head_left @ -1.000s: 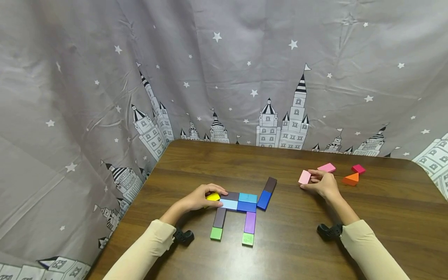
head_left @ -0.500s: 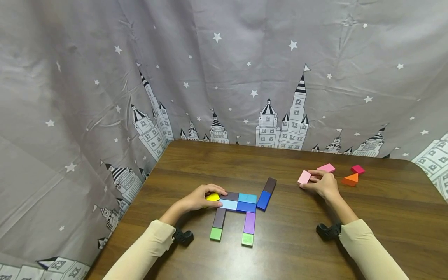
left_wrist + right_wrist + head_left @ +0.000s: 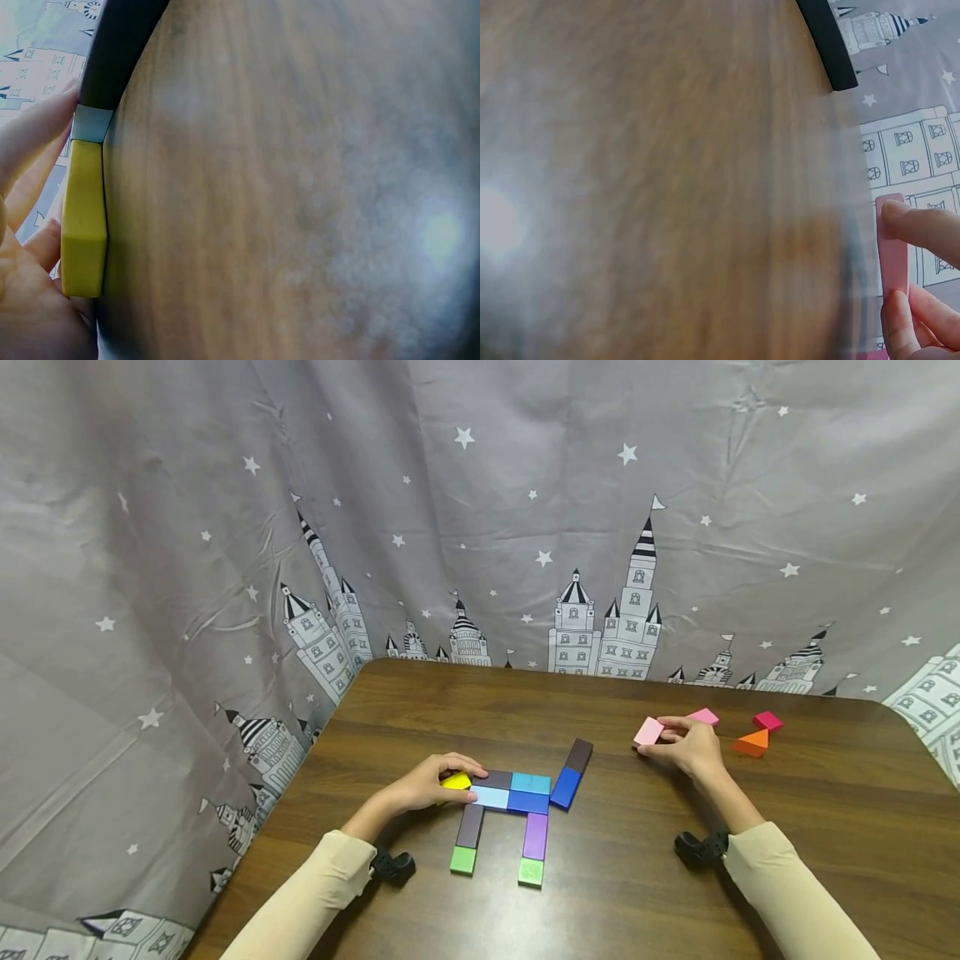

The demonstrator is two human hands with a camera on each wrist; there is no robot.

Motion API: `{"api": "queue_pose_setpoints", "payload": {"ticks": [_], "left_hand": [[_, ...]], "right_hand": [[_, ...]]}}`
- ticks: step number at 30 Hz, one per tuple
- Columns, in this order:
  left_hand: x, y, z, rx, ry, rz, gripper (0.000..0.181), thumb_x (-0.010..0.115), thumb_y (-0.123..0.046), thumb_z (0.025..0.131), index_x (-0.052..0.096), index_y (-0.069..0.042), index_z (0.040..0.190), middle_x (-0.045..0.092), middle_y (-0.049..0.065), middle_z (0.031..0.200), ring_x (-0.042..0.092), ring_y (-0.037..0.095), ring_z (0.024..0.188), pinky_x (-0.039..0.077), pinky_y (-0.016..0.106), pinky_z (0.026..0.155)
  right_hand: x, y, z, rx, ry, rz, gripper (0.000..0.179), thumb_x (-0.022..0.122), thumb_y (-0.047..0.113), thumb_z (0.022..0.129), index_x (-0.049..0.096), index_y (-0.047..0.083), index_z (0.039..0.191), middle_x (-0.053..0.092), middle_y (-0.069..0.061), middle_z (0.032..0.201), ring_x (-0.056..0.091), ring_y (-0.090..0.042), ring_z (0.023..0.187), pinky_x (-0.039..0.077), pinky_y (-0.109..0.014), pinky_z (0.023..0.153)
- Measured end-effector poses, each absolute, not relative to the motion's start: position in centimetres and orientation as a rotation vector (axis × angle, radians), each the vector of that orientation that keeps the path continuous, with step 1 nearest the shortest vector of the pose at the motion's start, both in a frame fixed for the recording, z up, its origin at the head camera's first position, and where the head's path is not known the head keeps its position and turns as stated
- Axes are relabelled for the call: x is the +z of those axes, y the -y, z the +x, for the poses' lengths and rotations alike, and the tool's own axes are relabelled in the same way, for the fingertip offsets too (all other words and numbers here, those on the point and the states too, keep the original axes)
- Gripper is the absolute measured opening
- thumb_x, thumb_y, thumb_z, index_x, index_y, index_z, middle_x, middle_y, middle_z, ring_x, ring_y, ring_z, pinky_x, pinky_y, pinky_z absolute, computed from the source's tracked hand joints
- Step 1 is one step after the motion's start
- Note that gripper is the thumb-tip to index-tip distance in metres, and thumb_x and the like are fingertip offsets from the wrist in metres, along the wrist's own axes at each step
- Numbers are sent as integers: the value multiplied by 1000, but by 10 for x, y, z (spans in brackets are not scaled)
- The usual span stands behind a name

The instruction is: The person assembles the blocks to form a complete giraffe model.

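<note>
My left hand (image 3: pixel 426 782) curls its fingers round a yellow block (image 3: pixel 456 782), its fingertips reaching a dark block (image 3: pixel 495 780) and a light blue block (image 3: pixel 492 799). These form the left end of a flat row-by-row layout with a turquoise block (image 3: pixel 531 784) and a blue block (image 3: pixel 529 803). A dark block (image 3: pixel 471 827) and a purple block (image 3: pixel 535 837) extend below it like legs, each ending in a green block (image 3: pixel 531 872). My right hand (image 3: pixel 696 750) pinches a light pink block (image 3: pixel 892 244) between thumb and fingers, at the right of the layout.
Beyond the right hand lie a second pink block (image 3: pixel 703 717), a magenta block (image 3: pixel 767 721) and an orange triangular block (image 3: pixel 751 743). A slanted dark-and-blue pair (image 3: pixel 578 756) adjoins the layout's right end. Behind the wooden table (image 3: pixel 450 693) hangs a grey curtain (image 3: pixel 510 460).
The right hand has shifted slightly left and toward the back with the light pink block, which now tilts more. The left hand and the layout have stayed put.
</note>
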State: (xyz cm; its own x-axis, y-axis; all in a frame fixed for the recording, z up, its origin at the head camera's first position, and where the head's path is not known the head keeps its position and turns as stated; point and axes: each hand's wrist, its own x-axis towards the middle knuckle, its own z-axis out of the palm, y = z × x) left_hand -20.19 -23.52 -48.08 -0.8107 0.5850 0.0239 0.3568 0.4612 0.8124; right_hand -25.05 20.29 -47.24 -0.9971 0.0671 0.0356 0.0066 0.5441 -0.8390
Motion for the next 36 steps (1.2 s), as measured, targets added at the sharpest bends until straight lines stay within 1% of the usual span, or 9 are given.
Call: {"api": "queue_pose_setpoints", "payload": {"ticks": [7, 12, 16, 19, 24, 29, 33, 36], "left_hand": [[-482, 236, -201, 1261, -2459, 793, 37, 79, -17, 88, 72, -10, 123, 64, 2, 128, 53, 24, 122, 42, 36, 99], [-482, 236, -201, 1265, -2458, 787, 36, 78, -17, 88, 72, -10, 123, 64, 2, 128, 53, 24, 123, 42, 36, 99], [-481, 236, -200, 1272, -2451, 781, 36, 78, -17, 88, 71, -10, 123, 64, 3, 128, 53, 24, 122, 43, 35, 98], [-482, 237, -200, 1278, -2445, 776, 36, 78, -17, 88, 71, -10, 123, 64, 3, 128, 53, 24, 122, 43, 36, 98], [-483, 237, -200, 1277, -2445, 779, 36, 78, -17, 88, 72, -10, 123, 64, 3, 128, 53, 24, 122, 43, 37, 98], [-482, 237, -201, 1269, -2450, 783, 36, 78, -18, 88, 71, -10, 123, 64, 3, 129, 53, 24, 122, 43, 35, 96], [-482, 236, -202, 1274, -2448, 786, 35, 78, -18, 89, 72, -10, 122, 64, 4, 129, 53, 25, 121, 44, 33, 94], [-483, 236, -202, 1274, -2446, 792, 35, 77, -18, 89, 72, -10, 122, 64, 5, 128, 54, 25, 121, 45, 32, 93]], "right_hand": [[-470, -191, -256, 1493, 2719, -71, 65, 92, 13, 70, 63, -9, 124, 67, -27, 115, 66, -34, 108, 42, -10, 71], [-470, -181, -263, 1537, 2696, -81, 64, 91, 10, 69, 63, -10, 123, 67, -28, 115, 66, -35, 108, 43, -9, 70], [-471, -172, -268, 1566, 2688, -77, 64, 92, 9, 68, 64, -10, 123, 68, -27, 114, 67, -30, 106, 43, -8, 69], [-471, -166, -270, 1572, 2692, -76, 64, 92, 9, 68, 65, -10, 122, 68, -26, 113, 68, -29, 105, 44, -8, 69], [-470, -157, -273, 1562, 2702, -77, 64, 93, 10, 67, 65, -9, 121, 69, -25, 111, 68, -30, 105, 44, -11, 70], [-470, -149, -279, 1522, 2718, -70, 65, 94, 12, 65, 66, -8, 121, 71, -24, 108, 68, -31, 103, 46, -16, 72], [-471, -143, -282, 1511, 2724, -61, 64, 94, 11, 65, 67, -8, 120, 71, -24, 107, 67, -33, 103, 50, -26, 79], [-473, -140, -284, 1505, 2735, -59, 63, 94, 11, 64, 67, -7, 118, 72, -23, 105, 68, -32, 102, 51, -34, 84]]}}
